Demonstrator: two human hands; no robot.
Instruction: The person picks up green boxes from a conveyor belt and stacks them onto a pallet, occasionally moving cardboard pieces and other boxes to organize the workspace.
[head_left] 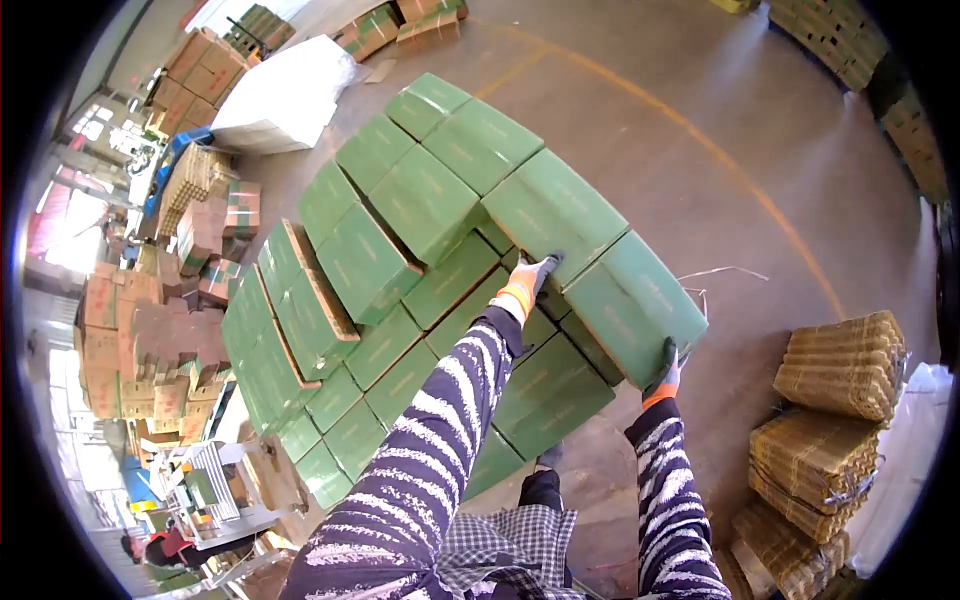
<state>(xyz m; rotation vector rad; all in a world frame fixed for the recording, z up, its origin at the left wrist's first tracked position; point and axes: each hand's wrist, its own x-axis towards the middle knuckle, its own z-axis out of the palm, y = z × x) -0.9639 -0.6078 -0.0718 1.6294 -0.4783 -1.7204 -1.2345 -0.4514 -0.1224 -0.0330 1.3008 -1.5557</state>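
A green carton (636,308) sits at the right end of the top row of a large stack of green cartons (425,195). My left hand (533,279), in a grey and orange glove, grips this carton at its left end, beside the neighbouring carton (556,216). At the opposite end, my right hand (664,377), gloved the same way, holds the near right corner. The undersides of both hands' grips are hidden. Lower cartons (555,395) show in front of the top row, below my left hand.
Bundles of corrugated brown sheets (838,368) are piled on the right. A white wrapped block (283,95) stands behind the stack, with brown cartons (165,340) to the left. A loose strap (725,271) lies on the floor by the stack. Yellow lines (700,135) mark the floor.
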